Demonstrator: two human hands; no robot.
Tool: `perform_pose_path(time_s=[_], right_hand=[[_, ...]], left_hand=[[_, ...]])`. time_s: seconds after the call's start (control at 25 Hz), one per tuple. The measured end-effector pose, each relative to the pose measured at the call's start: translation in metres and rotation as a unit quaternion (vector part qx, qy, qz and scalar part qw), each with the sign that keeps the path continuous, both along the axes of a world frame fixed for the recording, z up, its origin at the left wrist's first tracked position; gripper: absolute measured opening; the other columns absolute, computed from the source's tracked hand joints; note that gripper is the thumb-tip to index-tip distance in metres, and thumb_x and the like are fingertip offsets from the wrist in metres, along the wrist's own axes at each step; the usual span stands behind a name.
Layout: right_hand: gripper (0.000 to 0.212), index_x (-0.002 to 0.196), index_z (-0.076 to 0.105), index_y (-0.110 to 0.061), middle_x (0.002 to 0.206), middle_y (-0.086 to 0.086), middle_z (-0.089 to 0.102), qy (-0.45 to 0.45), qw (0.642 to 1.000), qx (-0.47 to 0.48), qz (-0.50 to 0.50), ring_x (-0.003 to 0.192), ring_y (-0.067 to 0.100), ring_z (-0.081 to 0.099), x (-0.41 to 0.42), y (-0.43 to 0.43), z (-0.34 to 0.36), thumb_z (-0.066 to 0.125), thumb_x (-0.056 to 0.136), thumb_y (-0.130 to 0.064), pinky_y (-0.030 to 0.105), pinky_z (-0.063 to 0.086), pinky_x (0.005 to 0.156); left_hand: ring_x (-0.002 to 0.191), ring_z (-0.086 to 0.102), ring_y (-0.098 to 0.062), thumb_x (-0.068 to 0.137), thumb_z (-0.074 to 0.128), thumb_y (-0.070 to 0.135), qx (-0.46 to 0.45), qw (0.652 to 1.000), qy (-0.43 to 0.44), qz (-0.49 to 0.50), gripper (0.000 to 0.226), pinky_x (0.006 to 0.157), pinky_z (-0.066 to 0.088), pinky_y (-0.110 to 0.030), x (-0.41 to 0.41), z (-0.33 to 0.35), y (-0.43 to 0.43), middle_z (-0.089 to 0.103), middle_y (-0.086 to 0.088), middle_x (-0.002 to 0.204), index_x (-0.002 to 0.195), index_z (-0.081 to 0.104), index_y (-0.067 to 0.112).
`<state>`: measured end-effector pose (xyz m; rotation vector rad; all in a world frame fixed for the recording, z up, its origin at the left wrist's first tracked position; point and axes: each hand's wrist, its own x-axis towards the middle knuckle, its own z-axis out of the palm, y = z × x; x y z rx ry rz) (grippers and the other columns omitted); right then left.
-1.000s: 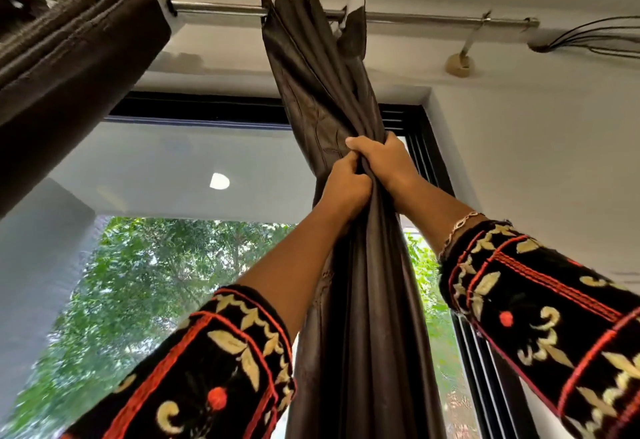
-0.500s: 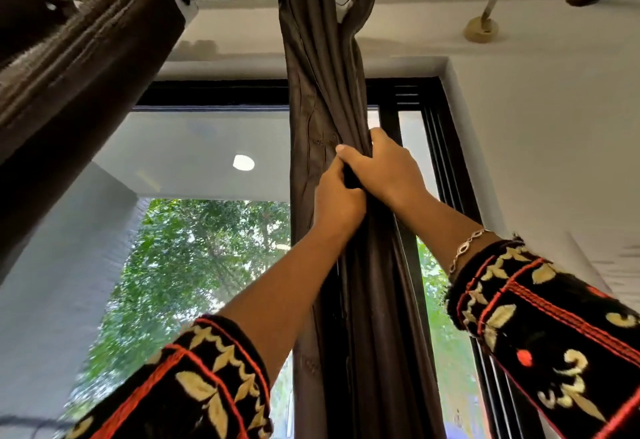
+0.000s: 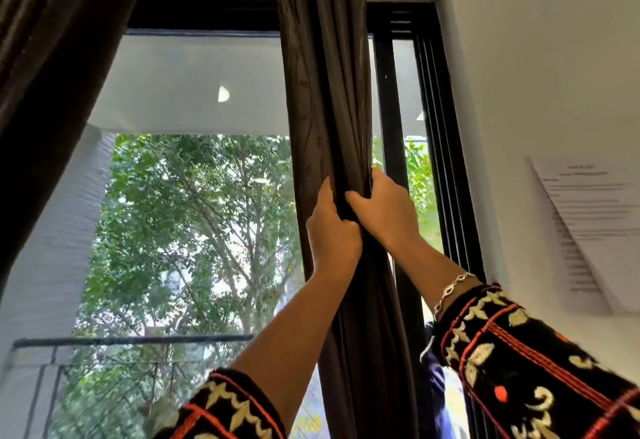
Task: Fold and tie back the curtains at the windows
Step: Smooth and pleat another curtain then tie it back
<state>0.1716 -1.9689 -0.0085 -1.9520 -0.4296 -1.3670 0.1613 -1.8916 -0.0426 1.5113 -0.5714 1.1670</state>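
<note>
My left hand (image 3: 330, 230) grips the gathered dark brown fabric curtain (image 3: 325, 92) mid-frame, fingers curled round the front of the bunch, thumb up along its left side. My right hand (image 3: 384, 213) is just beside it and touching it, wrapped round the same bunch from the right, fingertips dug into the folds. Both hold the curtain tight; it runs as a narrow vertical column from top centre of the frame to the bottom edge. Thin silver chain bracelet (image 3: 450, 289) on my right wrist. Black embroidered sleeve with red and cream pattern (image 3: 536, 369) lower right, matching left sleeve (image 3: 235, 411) bottom centre. Black window frame (image 3: 398, 109) is right behind the bunch, to its right. Second dark brown curtain (image 3: 52, 74) hangs loose across the upper left. Green trees (image 3: 194, 230) through the glass, centre left; dark railing bar (image 3: 131, 340) lower left. White wall (image 3: 536, 74) on the right, with a printed white paper sheet (image 3: 588, 223) stuck on it at right edge, text too blurred to read.
</note>
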Motion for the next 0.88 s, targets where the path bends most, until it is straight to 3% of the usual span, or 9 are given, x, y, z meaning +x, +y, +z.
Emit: perform_pose_path(time_s=[0.16, 0.36, 0.48, 0.68, 0.76, 0.88], right_hand=[[0.024, 0.102, 0.058, -0.012, 0.093, 0.010, 0.065, 0.044, 0.999, 0.013, -0.029, 0.090, 0.032, 0.060, -0.013, 0.014, -0.041, 0.057, 0.083, -0.026, 0.031, 0.041, 0.067], [0.025, 0.104, 0.059, -0.011, 0.098, 0.012, 0.065, 0.112, 0.992, 0.012, -0.055, 0.095, 0.032, 0.059, -0.034, 0.027, -0.094, 0.058, 0.083, -0.024, 0.029, 0.039, 0.069], [0.025, 0.104, 0.058, -0.010, 0.095, 0.011, 0.066, 0.152, 0.988, 0.010, -0.037, 0.094, 0.031, 0.060, -0.049, 0.034, -0.125, 0.059, 0.084, -0.025, 0.028, 0.037, 0.068], [0.040, 0.116, 0.054, -0.009, 0.103, 0.014, 0.064, 0.177, 0.983, -0.047, -0.023, 0.101, 0.029, 0.058, -0.062, 0.045, -0.194, 0.060, 0.087, -0.035, 0.031, 0.040, 0.077], [0.043, 0.119, 0.055, -0.009, 0.107, 0.014, 0.060, 0.159, 0.983, -0.084, -0.048, 0.105, 0.031, 0.054, -0.066, 0.049, -0.226, 0.059, 0.087, -0.037, 0.034, 0.040, 0.083], [0.053, 0.132, 0.046, -0.007, 0.121, 0.018, 0.052, 0.178, 0.975, -0.108, -0.073, 0.117, 0.034, 0.046, -0.077, 0.061, -0.279, 0.056, 0.089, -0.036, 0.040, 0.038, 0.098]], left_hand=[[0.093, 0.061, -0.019, 0.079, 0.043, -0.012, 0.003, 0.999, 0.044, 0.026, 0.066, 0.065, 0.035, -0.014, -0.014, -0.042, 0.016, 0.065, -0.002, 0.108, 0.137, 0.043, 0.018], [0.099, 0.061, -0.028, 0.077, 0.039, -0.014, 0.016, 0.992, 0.109, 0.057, 0.065, 0.073, 0.040, -0.020, -0.032, -0.101, 0.042, 0.064, -0.013, 0.115, 0.136, 0.043, 0.014], [0.102, 0.060, -0.028, 0.078, 0.037, -0.016, 0.045, 0.988, 0.135, 0.060, 0.065, 0.070, 0.037, -0.014, -0.046, -0.131, 0.059, 0.062, -0.014, 0.116, 0.137, 0.041, 0.012], [0.097, 0.061, -0.033, 0.078, 0.037, -0.015, 0.076, 0.977, 0.176, 0.092, 0.065, 0.063, 0.034, -0.019, -0.064, -0.190, 0.084, 0.064, -0.020, 0.109, 0.137, 0.041, 0.012], [0.099, 0.060, -0.036, 0.080, 0.039, -0.014, 0.088, 0.968, 0.207, 0.107, 0.064, 0.068, 0.037, -0.024, -0.072, -0.222, 0.091, 0.062, -0.024, 0.112, 0.139, 0.038, 0.010], [0.122, 0.048, -0.032, 0.087, 0.045, -0.002, 0.107, 0.959, 0.243, 0.103, 0.060, 0.093, 0.038, -0.029, -0.081, -0.277, 0.097, 0.044, -0.018, 0.139, 0.144, 0.027, 0.006]])
